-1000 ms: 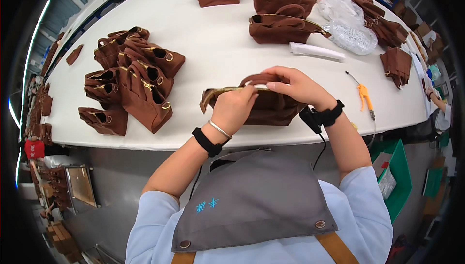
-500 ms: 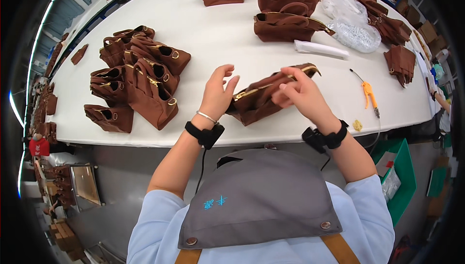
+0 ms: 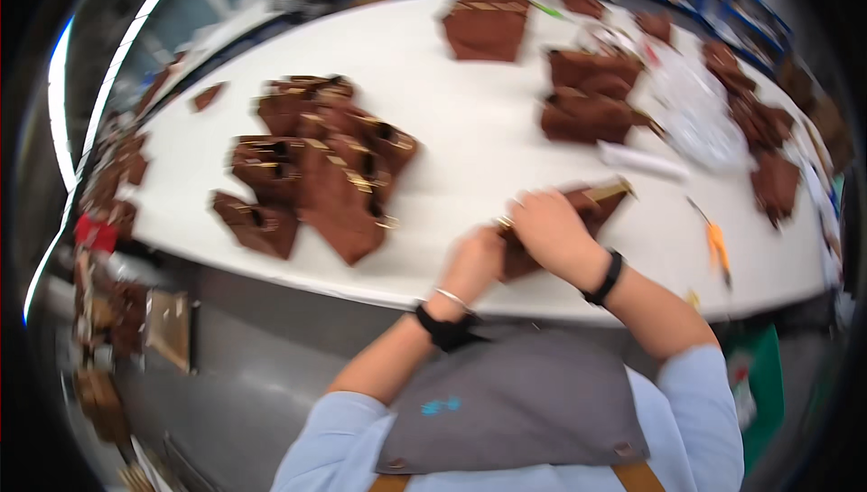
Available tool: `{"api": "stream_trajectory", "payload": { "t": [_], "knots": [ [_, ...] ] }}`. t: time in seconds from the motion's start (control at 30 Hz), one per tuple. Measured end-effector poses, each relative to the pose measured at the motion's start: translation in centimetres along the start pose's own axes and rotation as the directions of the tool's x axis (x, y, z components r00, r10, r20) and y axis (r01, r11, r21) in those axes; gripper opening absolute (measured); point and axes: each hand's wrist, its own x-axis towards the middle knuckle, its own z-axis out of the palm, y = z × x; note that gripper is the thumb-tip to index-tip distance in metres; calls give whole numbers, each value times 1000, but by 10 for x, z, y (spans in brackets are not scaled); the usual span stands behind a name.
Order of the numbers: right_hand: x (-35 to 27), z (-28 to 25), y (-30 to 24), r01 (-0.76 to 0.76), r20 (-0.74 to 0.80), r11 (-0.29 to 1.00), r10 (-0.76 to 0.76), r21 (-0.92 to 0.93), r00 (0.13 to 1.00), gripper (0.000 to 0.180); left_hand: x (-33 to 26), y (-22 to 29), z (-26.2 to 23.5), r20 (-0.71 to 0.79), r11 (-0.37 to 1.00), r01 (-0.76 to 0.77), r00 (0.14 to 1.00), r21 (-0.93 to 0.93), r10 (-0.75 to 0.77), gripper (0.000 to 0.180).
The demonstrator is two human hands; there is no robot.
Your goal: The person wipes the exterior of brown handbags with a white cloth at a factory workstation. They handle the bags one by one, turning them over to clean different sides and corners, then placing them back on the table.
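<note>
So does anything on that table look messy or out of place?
Nothing looks damaged or spilled. The brown bags at the left lie in a loose heap, tipped at different angles. Both hands, left hand and right hand, hold one brown bag. The picture is blurred.

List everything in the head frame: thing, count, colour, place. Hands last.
held bag: one, brown with gold trim, near table edge, gripped by both hands
bag pile: several, count unclear from blur, brown, left half of table
far bags: about three, brown, far centre, one standing apart
right-edge bags: a few, brown, blurred
clear plastic wrap: one heap, transparent, right of far bags
white roll: one, white, beyond held bag
orange tool: one, orange handle, right of hands
table: one, white
apron: one, grey, lower centre
left hand: on the held bag's near end, black wristband
right hand: on top of the held bag, black wristband
</note>
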Motion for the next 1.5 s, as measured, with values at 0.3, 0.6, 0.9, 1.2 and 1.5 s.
{"api": "stream_trajectory", "payload": {
  "t": [0.3, 0.6, 0.9, 1.2, 1.5],
  "knots": [
    [10, -19, -2, -73, 254, 975, 18, 211, 967, 12, 3, -5, 3, 371, 449, 472, 879, -759, -298, 38],
    [37, -19, 20, -320, 648, 845, -41, 428, 760, 23, -1, 2, 0, 344, 565, 460, 888, -685, -306, 48],
    [28, -35, 37, -425, 755, 830, 7, 361, 656, 25, 4, -16, 23, -51, 683, 217, 935, -698, -350, 36],
    [-15, -60, 92, -503, 811, 806, 50, 312, 582, 27, 10, 18, 5, 184, 794, 395, 919, -462, -350, 41],
    [-133, -103, 233, -711, 798, 704, 432, -6, 421, 21, 23, 15, 5, 152, 836, 433, 901, -337, -406, 44]
  ]
}}
